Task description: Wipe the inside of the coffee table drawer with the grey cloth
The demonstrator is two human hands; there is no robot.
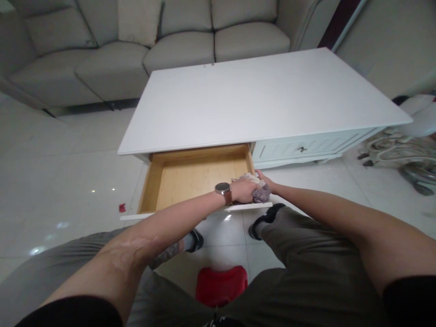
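A pulled-out wooden drawer [190,179] with a white front extends from a white coffee table [245,104]. My left hand [242,190], with a watch [222,189] on its wrist, is closed on a crumpled, patterned cloth [261,194] at the drawer's right front corner. Just beyond the cloth, my right hand [268,182] grips the drawer's right side from outside. Its fingers are partly hidden by the cloth and the drawer wall. The drawer's visible floor is bare wood.
A second drawer with a small knob [302,149] is closed at the right. Behind the table stands a grey sofa [184,47]. A red plastic seat [221,285] is below me, and a red scrap [122,208] lies on the tiled floor. Ornate carved furniture [402,147] stands far right.
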